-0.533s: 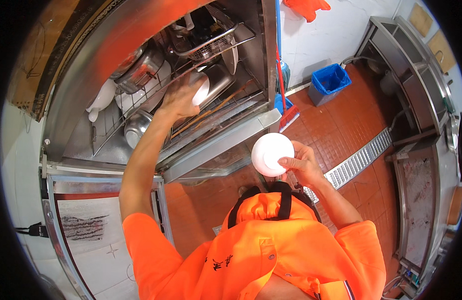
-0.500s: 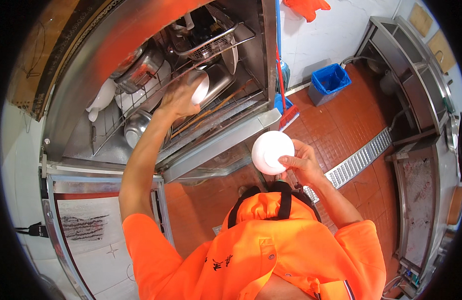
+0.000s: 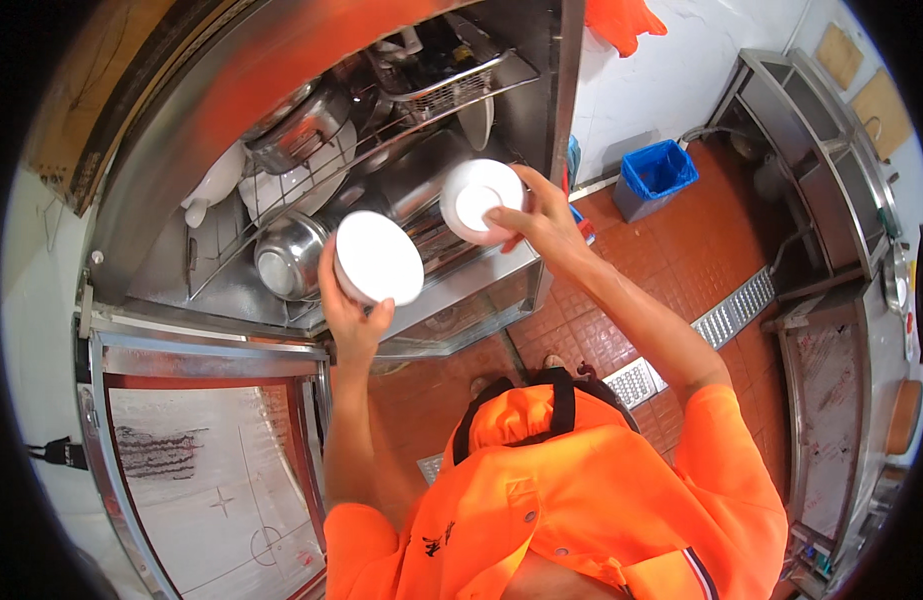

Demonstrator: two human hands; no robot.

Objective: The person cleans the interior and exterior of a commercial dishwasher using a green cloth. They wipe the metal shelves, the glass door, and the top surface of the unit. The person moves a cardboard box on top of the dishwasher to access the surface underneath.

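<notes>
In my left hand (image 3: 353, 325) is a white bowl (image 3: 379, 257), gripped at its side with the thumb on the near rim. My right hand (image 3: 543, 218) grips a smaller white bowl (image 3: 474, 190), thumb pressed against its round foot. Both bowls are tilted and held apart before the open steel cabinet (image 3: 436, 335). Close to the left bowl, on the lower rack, rests a shiny metal bowl (image 3: 286, 262). Behind the bowls lies a long metal pan (image 3: 418, 172), partly hidden.
A wire shelf (image 3: 311, 180) above carries metal pots (image 3: 299, 130), a white spoon-like piece (image 3: 213, 187) and a mesh basket (image 3: 451, 95). The cabinet's lower door (image 3: 216, 470) hangs open at left. A blue-lined bin (image 3: 653, 178) and steel counters (image 3: 831, 400) stand at right.
My left hand has drawn the white bowl out of the cabinet toward me. My right hand has moved up and left with its smaller bowl, to the cabinet's front edge.
</notes>
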